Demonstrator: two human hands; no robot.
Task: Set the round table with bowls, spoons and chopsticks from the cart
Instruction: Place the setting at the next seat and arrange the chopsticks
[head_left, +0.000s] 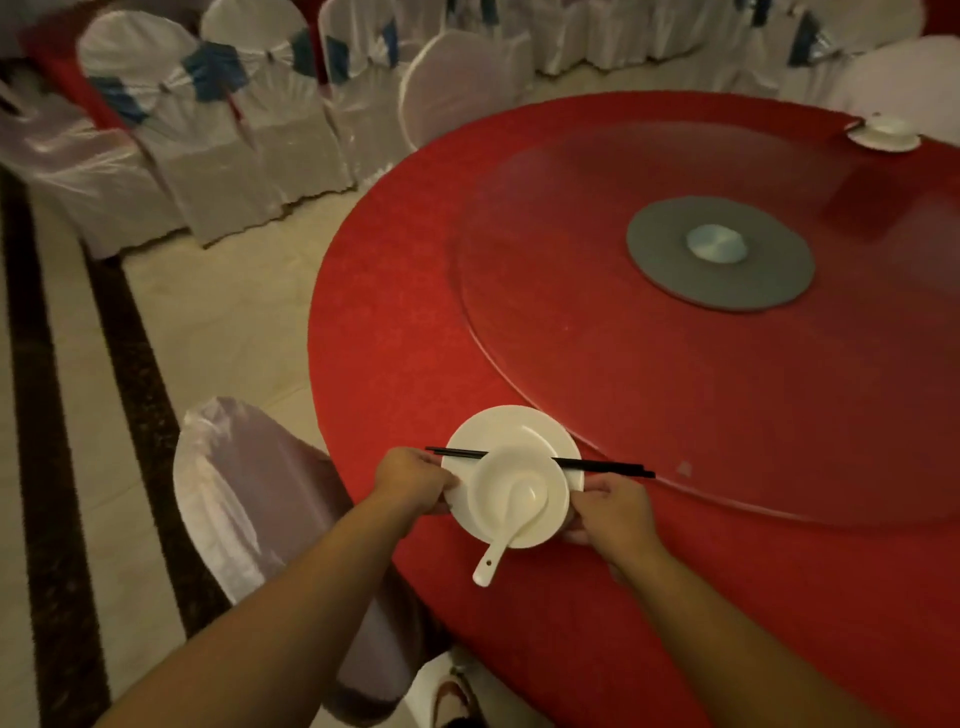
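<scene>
Landmark: the glass turntable (675, 364).
Plate (511, 431): near the table edge, just outside the turntable's rim, carrying bowl (519, 499), spoon (506, 540) and chopsticks (597, 466).
Left hand (413, 480): you pinch the plate's left rim.
Right hand (610, 512): you grasp its right rim.
Advice: keep it level; the chopsticks could roll.

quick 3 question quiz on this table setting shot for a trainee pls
1. True or false: the spoon lies in the bowl, handle pointing toward the person.
2. What lies across the plate? A) fork B) chopsticks C) knife
3. Fill in: the glass turntable sits on a ____ tablecloth.

Key
1. True.
2. B, the black pair lies across the plate, passing behind the bowl. The left hand and right hand grip the plate's two sides.
3. Red.
</scene>
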